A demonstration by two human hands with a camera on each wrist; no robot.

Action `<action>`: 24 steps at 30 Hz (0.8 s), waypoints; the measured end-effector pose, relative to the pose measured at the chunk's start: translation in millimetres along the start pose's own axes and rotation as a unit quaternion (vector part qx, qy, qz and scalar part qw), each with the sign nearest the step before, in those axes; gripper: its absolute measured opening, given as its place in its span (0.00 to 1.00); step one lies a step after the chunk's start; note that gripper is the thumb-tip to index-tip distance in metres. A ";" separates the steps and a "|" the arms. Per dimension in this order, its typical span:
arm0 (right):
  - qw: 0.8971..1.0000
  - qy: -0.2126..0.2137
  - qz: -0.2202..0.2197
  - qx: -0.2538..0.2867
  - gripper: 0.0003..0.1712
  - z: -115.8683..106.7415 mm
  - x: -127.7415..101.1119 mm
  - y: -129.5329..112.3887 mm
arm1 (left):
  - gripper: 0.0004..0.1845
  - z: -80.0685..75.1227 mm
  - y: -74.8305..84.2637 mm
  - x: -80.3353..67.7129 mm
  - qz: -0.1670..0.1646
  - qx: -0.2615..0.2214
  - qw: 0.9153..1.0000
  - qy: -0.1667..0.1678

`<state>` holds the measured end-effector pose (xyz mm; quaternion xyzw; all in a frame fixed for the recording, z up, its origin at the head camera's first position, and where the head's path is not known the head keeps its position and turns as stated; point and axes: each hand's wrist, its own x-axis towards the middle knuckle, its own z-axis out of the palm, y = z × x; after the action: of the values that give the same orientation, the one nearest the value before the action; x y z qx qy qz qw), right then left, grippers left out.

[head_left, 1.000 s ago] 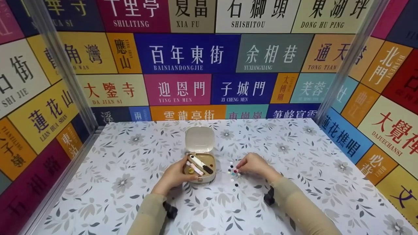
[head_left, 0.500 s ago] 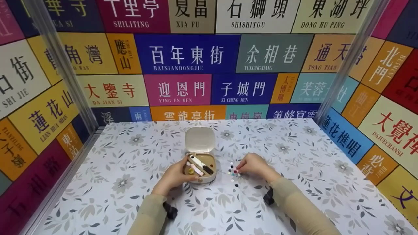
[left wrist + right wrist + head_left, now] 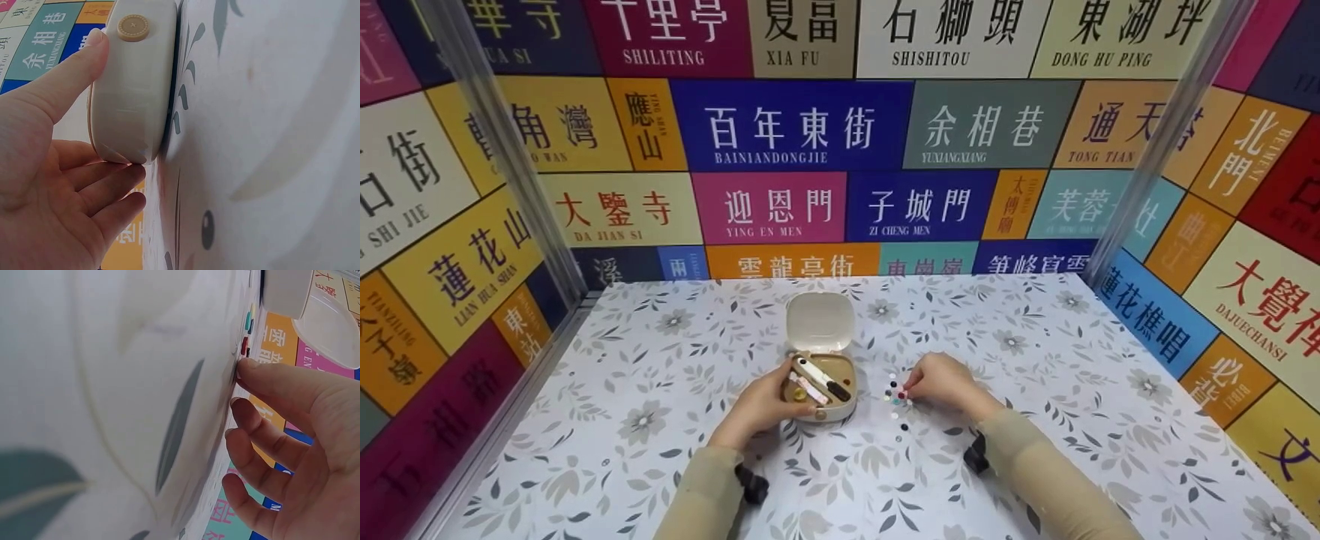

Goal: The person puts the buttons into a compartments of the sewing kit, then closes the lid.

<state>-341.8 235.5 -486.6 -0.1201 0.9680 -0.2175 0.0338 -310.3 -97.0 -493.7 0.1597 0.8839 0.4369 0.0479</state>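
A small cream box stands on the flowered table with its lid tipped back open. Inside lie a white and black stick and small pink and yellow pieces. My left hand grips the box's left side. In the left wrist view the thumb presses the box wall and the fingers meet its other end. Several small coloured buttons lie scattered right of the box. My right hand rests its fingertips on the table beside the buttons. Its thumb is hidden.
Walls of colourful sign panels close in the table on the left, back and right. Metal posts stand at the back corners. Black wrist straps sit on both sleeves.
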 end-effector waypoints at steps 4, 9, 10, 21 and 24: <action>1.000 0.005 0.002 0.006 0.04 0.6 -0.9 -0.1 | 0.56 0.1 0.8 -0.1 -0.005 -0.001 1.000 -0.001; 1.000 0.006 0.007 0.015 0.06 0.6 -1.7 1.3 | 0.57 0.3 2.7 -0.9 -0.013 -0.004 1.000 -0.003; 1.000 0.005 0.007 0.014 0.07 0.4 -1.6 1.4 | 0.57 0.3 2.8 -1.0 -0.015 -0.005 1.000 -0.004; 1.000 0.000 -0.001 0.021 0.06 -0.8 0.2 1.3 | 0.56 -0.5 2.8 -2.3 -0.014 -0.015 1.000 -0.001; 1.000 0.003 0.000 0.027 0.06 -0.1 0.5 1.3 | 0.56 -0.1 1.8 -2.3 -0.016 -0.018 1.000 0.000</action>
<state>-342.6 236.5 -487.1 -0.1184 0.9620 -0.2436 0.0343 -307.7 -96.9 -492.3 0.1445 0.8783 0.4520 0.0583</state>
